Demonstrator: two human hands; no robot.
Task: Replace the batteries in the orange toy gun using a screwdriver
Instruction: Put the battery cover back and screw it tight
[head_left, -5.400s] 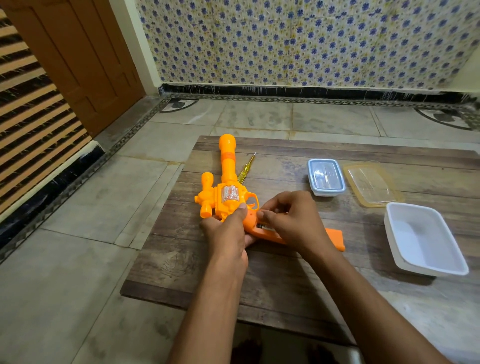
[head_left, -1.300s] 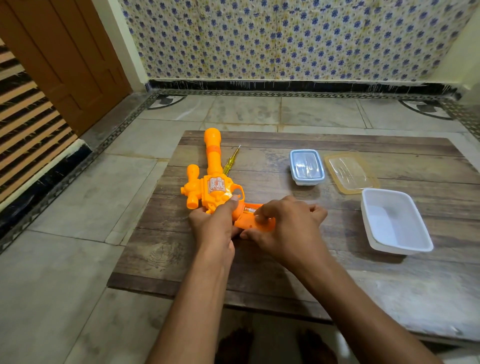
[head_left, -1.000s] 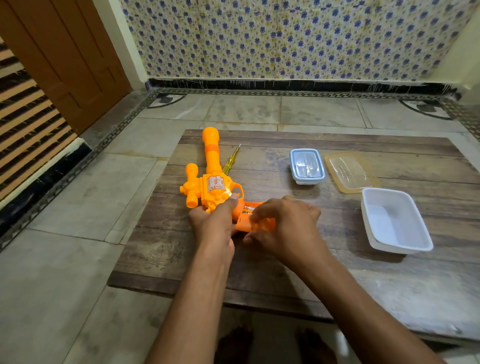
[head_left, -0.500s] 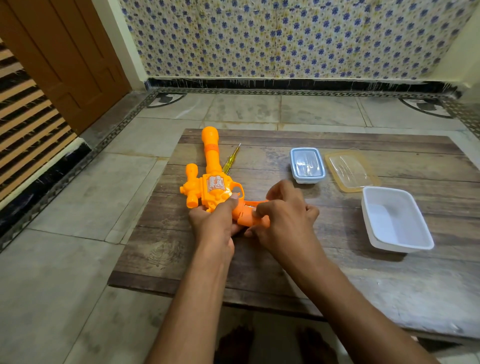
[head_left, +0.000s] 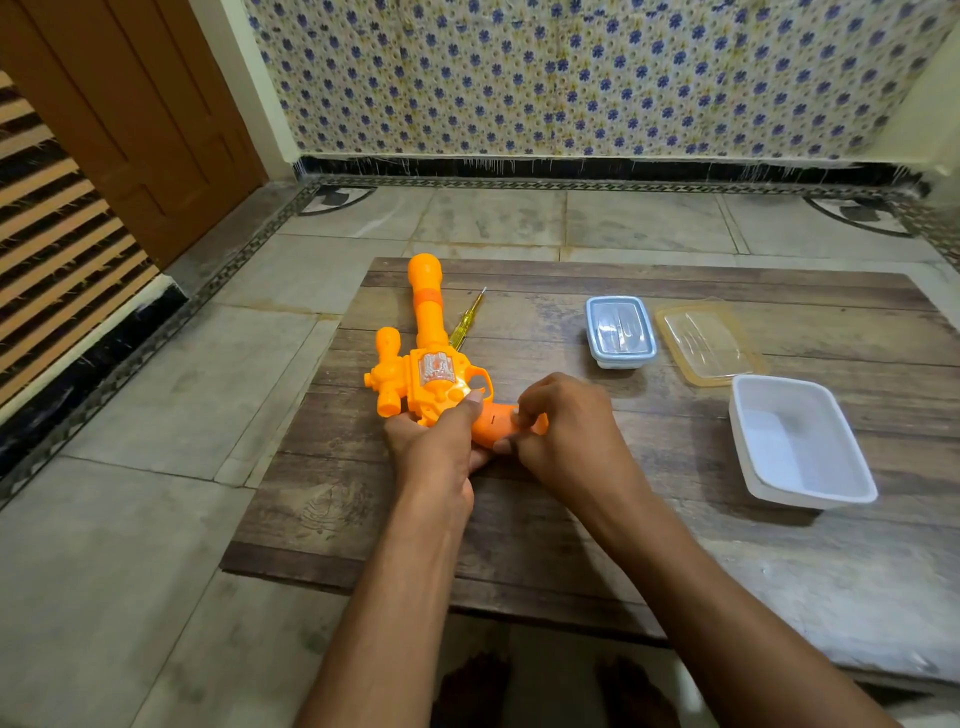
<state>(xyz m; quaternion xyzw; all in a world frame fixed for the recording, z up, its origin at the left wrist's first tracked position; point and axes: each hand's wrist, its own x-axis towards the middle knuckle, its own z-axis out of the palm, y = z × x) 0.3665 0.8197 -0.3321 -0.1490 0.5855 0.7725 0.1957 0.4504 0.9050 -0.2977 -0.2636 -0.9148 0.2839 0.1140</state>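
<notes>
The orange gun (head_left: 426, 364) lies flat on the wooden tabletop (head_left: 649, 530), its barrel pointing to 12 o'clock and its handle end toward 4 o'clock, under the hands. The left hand (head_left: 436, 457) has its grip closed on the rear of the gun's body, thumb pressed on top by the trigger guard. The right hand (head_left: 566, 431) has its grip pinched on the orange handle (head_left: 493, 423), fingertips on its top face and thumb at its near edge; the handle's far end is hidden by the fingers. Whether a cover piece is separate from the handle cannot be told.

A yellow screwdriver (head_left: 466, 322) lies on the tabletop just beside the barrel, at its 3 o'clock side, tip pointing to 1 o'clock, touched by neither hand.

At 2 o'clock from the gun, well apart from it, stands a small clear box (head_left: 621, 332) with a blue-rimmed lid. Just beside it at 3 o'clock lies a loose yellowish lid (head_left: 706, 348). At 5 o'clock from that lid, overlapping its near corner, sits an open white tub (head_left: 800, 441).

Both forearms reach in from 6 o'clock over the tabletop's near edge. The tabletop stands on a grey tiled floor (head_left: 156, 395).
</notes>
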